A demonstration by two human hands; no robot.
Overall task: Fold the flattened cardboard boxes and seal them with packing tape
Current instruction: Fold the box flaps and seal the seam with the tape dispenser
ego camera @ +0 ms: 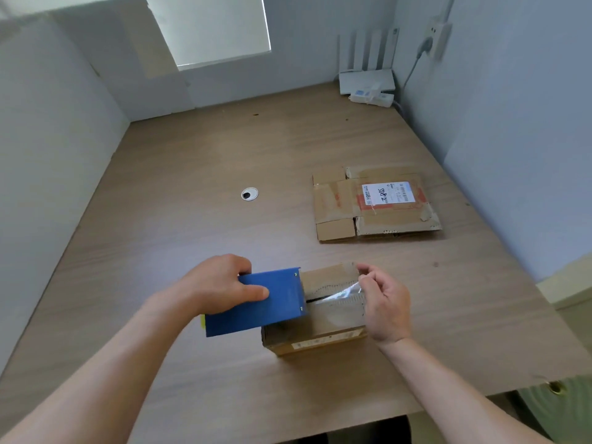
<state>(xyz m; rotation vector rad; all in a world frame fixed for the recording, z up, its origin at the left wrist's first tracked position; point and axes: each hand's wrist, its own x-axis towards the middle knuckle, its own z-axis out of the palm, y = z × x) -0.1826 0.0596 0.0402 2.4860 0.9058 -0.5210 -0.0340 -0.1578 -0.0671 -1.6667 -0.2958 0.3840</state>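
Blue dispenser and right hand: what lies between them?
There, clear tape stretches from the blue dispenser to the right hand, over the folded box. The head view shows it.

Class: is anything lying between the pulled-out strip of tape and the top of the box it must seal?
Nothing visible does. The tape runs from the blue dispenser, which the left hand grips, to the fingers of the right hand, over the box; only its cardboard shows underneath.

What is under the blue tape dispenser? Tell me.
A folded cardboard box, clear tape running over its top to the right hand. The dispenser hides the box's left end.
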